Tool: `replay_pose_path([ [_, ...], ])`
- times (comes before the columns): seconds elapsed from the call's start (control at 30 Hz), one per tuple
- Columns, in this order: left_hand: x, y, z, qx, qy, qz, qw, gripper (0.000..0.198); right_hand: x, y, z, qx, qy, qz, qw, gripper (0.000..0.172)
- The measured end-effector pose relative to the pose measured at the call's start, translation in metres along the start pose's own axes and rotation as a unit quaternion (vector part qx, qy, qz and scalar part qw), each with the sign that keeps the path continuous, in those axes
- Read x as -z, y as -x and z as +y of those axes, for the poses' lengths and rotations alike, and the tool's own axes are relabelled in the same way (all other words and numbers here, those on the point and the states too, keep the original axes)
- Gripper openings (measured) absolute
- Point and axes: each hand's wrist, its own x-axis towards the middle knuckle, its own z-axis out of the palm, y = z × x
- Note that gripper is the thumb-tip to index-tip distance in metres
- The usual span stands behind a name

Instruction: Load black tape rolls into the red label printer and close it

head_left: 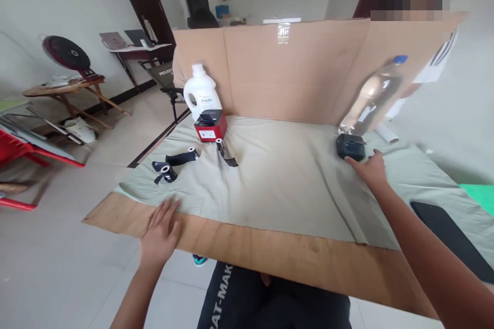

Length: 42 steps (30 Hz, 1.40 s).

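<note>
My left hand lies flat and open on the near-left edge of the wooden board, fingers just touching the pale cloth. My right hand reaches far right, fingers stretched toward a small black device and touching its near side. A red and black box-shaped device stands at the back left, in front of a white jug. Three black rolls with white cores lie loose on the cloth in front of it.
A cardboard screen walls the back of the table. A clear bottle with a blue cap leans at the back right, a white tube beside it. A black phone lies at the right edge. Chairs, tables and a fan stand left.
</note>
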Motion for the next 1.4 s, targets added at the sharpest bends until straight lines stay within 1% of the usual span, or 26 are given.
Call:
replay_pose_path([
  [0.07, 0.002, -0.001, 0.002, 0.008, -0.003, -0.006, 1.0, 0.052, -0.019, -0.02, 0.0, 0.011, -0.05, 0.005, 0.999, 0.109],
  [0.1, 0.003, -0.001, 0.003, 0.012, -0.003, -0.01, 1.0, 0.052, -0.028, -0.026, -0.002, 0.027, -0.077, 0.018, 0.996, 0.108],
  [0.17, 0.004, -0.001, 0.005, 0.015, -0.001, -0.017, 1.0, 0.052, -0.042, -0.032, -0.006, 0.063, -0.121, 0.058, 0.989, 0.097],
  [0.23, 0.003, -0.001, 0.003, 0.015, 0.002, -0.02, 1.0, 0.053, -0.049, -0.029, -0.011, 0.06, -0.123, 0.106, 0.985, 0.083],
  [0.3, 0.001, 0.0, -0.001, 0.012, 0.007, -0.018, 1.0, 0.053, -0.05, -0.02, -0.016, 0.02, -0.087, 0.133, 0.987, 0.078],
  [0.37, 0.0, 0.002, -0.004, 0.009, 0.016, -0.013, 1.0, 0.053, -0.048, -0.004, -0.022, -0.019, -0.043, 0.135, 0.99, 0.078],
  [0.43, 0.001, 0.001, 0.0, 0.009, 0.033, 0.005, 0.999, 0.052, -0.047, 0.02, -0.03, -0.029, -0.01, 0.119, 0.992, 0.078],
  [0.47, 0.004, -0.001, 0.008, 0.007, 0.049, 0.023, 0.999, 0.051, -0.048, 0.035, -0.036, -0.027, 0.001, 0.111, 0.993, 0.078],
  [0.5, 0.006, -0.006, 0.02, 0.003, 0.07, 0.045, 0.997, 0.05, -0.049, 0.052, -0.043, -0.018, 0.01, 0.095, 0.995, 0.077],
  [0.53, 0.009, -0.014, 0.036, -0.008, 0.098, 0.063, 0.993, 0.049, -0.051, 0.07, -0.052, 0.008, 0.029, 0.056, 0.998, 0.075],
  [0.57, 0.011, -0.025, 0.058, -0.023, 0.13, 0.087, 0.987, 0.046, -0.054, 0.09, -0.064, 0.029, 0.043, 0.027, 0.998, 0.074],
  [0.6, 0.01, -0.038, 0.083, -0.038, 0.167, 0.091, 0.981, 0.043, -0.057, 0.109, -0.077, 0.043, 0.051, 0.005, 0.998, 0.074],
  [0.67, 0.003, -0.069, 0.142, -0.085, 0.223, 0.024, 0.971, 0.041, -0.064, 0.145, -0.106, 0.081, 0.052, -0.031, 0.995, 0.072],
  [0.7, -0.004, -0.084, 0.172, -0.117, 0.229, -0.016, 0.966, 0.042, -0.069, 0.16, -0.121, 0.098, 0.052, -0.044, 0.993, 0.072],
  [0.73, -0.012, -0.098, 0.2, -0.148, 0.208, -0.045, 0.966, 0.044, -0.074, 0.172, -0.134, 0.11, 0.051, -0.056, 0.991, 0.074],
  [0.77, -0.021, -0.109, 0.225, -0.184, 0.16, -0.069, 0.967, 0.044, -0.079, 0.183, -0.145, 0.12, 0.048, -0.065, 0.989, 0.075],
  [0.8, -0.029, -0.118, 0.244, -0.212, 0.11, -0.087, 0.967, 0.043, -0.085, 0.191, -0.153, 0.128, 0.045, -0.07, 0.988, 0.076],
  [0.83, -0.037, -0.123, 0.258, -0.233, 0.075, -0.104, 0.964, 0.041, -0.09, 0.197, -0.159, 0.135, 0.045, -0.071, 0.987, 0.077],
  [0.87, -0.044, -0.127, 0.267, -0.245, 0.056, -0.109, 0.962, 0.042, -0.096, 0.201, -0.161, 0.138, 0.044, -0.069, 0.987, 0.077],
  [0.93, -0.055, -0.128, 0.27, -0.254, 0.05, -0.101, 0.961, 0.047, -0.106, 0.206, -0.16, 0.135, 0.042, -0.065, 0.988, 0.077],
  [1.0, -0.062, -0.125, 0.264, -0.253, 0.062, -0.096, 0.961, 0.05, -0.114, 0.208, -0.155, 0.12, 0.041, -0.071, 0.989, 0.076],
  [1.1, -0.07, -0.124, 0.253, -0.249, 0.07, -0.114, 0.959, 0.052, -0.12, 0.21, -0.147, 0.106, 0.045, -0.093, 0.989, 0.076],
  [1.27, -0.075, -0.128, 0.251, -0.236, 0.076, -0.124, 0.961, 0.06, -0.122, 0.213, -0.143, 0.091, 0.027, -0.115, 0.989, 0.077],
  [1.4, -0.074, -0.126, 0.251, -0.23, 0.062, -0.152, 0.959, 0.065, -0.122, 0.212, -0.139, 0.089, 0.026, -0.132, 0.987, 0.077],
])
